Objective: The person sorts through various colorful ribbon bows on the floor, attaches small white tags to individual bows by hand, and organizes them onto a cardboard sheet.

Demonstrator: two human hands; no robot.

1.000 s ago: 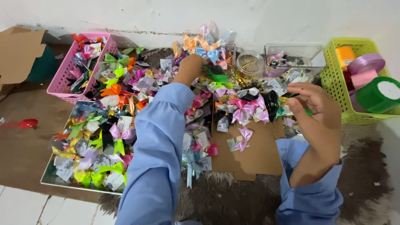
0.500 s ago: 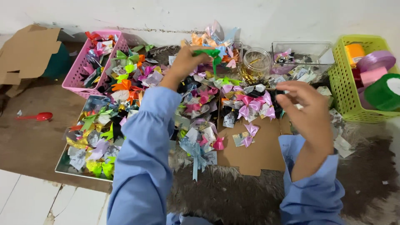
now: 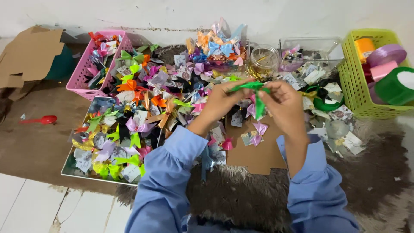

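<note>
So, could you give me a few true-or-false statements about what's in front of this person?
1. Both hands hold a green ribbon bow. True: the left hand and right hand pinch it between them.
2. The pink basket stands at the right. False: it is at the left; the green basket is at the right.
3. The green basket holds ribbon rolls. True.
4. A red spoon lies inside the pink basket. False: it lies on the brown mat, apart from the basket.
</note>
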